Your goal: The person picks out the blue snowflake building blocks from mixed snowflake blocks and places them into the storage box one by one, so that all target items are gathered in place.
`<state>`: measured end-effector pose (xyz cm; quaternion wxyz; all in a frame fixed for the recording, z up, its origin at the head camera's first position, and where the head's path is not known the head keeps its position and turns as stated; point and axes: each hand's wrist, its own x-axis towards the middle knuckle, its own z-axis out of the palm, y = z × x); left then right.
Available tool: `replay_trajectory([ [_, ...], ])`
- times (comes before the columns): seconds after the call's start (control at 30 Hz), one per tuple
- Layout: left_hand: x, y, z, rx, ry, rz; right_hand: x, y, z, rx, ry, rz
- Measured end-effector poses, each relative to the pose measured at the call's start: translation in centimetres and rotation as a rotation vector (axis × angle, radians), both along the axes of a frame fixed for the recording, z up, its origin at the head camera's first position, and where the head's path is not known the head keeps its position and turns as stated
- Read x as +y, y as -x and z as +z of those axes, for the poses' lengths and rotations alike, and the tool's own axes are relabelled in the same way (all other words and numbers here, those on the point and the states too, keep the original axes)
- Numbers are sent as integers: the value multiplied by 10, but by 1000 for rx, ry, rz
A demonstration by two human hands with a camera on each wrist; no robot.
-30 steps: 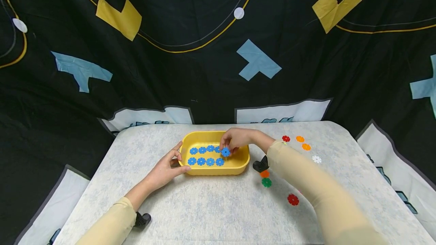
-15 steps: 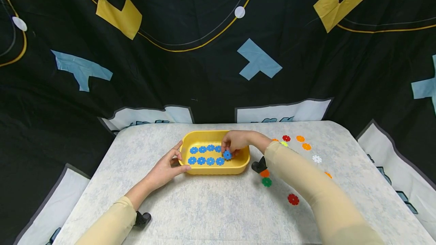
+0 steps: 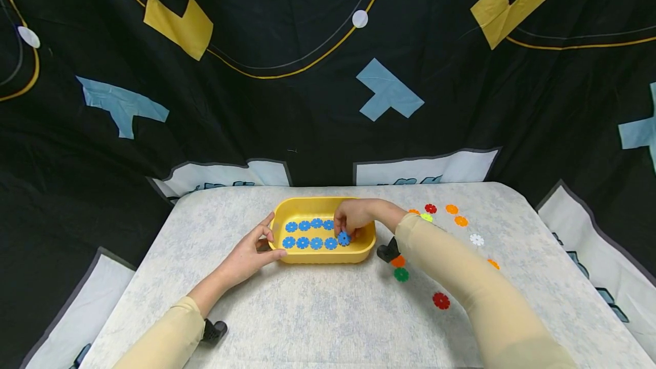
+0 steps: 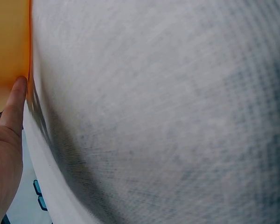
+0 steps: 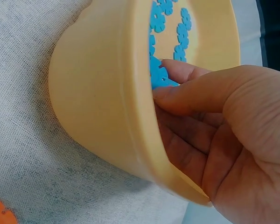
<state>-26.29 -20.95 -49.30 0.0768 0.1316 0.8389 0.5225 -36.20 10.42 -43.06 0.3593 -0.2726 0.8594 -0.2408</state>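
Observation:
A yellow plastic basin [image 3: 325,258] stands on the table, with two rows of blue flower-shaped plastic discs [image 3: 303,242] flat on its floor. My left hand [image 3: 248,254] holds the basin's left end, thumb at the front rim and fingers along the side; in the left wrist view the thumb [image 4: 15,107] lies against the orange-looking wall. Reaching inside the right end, my right hand [image 3: 355,213] pinches one blue flower-shaped disc [image 3: 344,238] between thumb and index finger. That disc [image 5: 159,74] is tilted, just right of the front row, partly hidden by the rim in the right wrist view.
Right of the basin lie loose discs: a green disc [image 3: 401,274], red discs [image 3: 441,300], orange discs [image 3: 461,221], a white disc [image 3: 476,240] and a yellow-green one near the right sleeve. A black patterned curtain [image 3: 307,130] hangs behind the pale table [image 3: 307,318].
My right hand has moved the pinched blue disc slightly toward the basin's front and right, down beside the front row. The left hand has stayed at the basin's left end.

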Motion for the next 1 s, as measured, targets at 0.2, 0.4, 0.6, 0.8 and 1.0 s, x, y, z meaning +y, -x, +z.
replay_trajectory([
  [0.2, 1, -1, 2, -1, 5, 8, -1, 0, -1, -2, -22, -2],
  [0.4, 1, -2, 2, -3, -3, 12, -1, -1, -1, -3, -29, 10],
  [0.6, 1, -1, 1, 4, 10, 8, -1, -2, -1, 4, -41, 19],
  [0.8, 0, 0, 0, 10, 10, -1, -1, -3, -2, 7, -47, 13],
  [1.0, 0, 1, 0, 8, 16, 0, 0, -2, -3, 6, -46, 9],
])
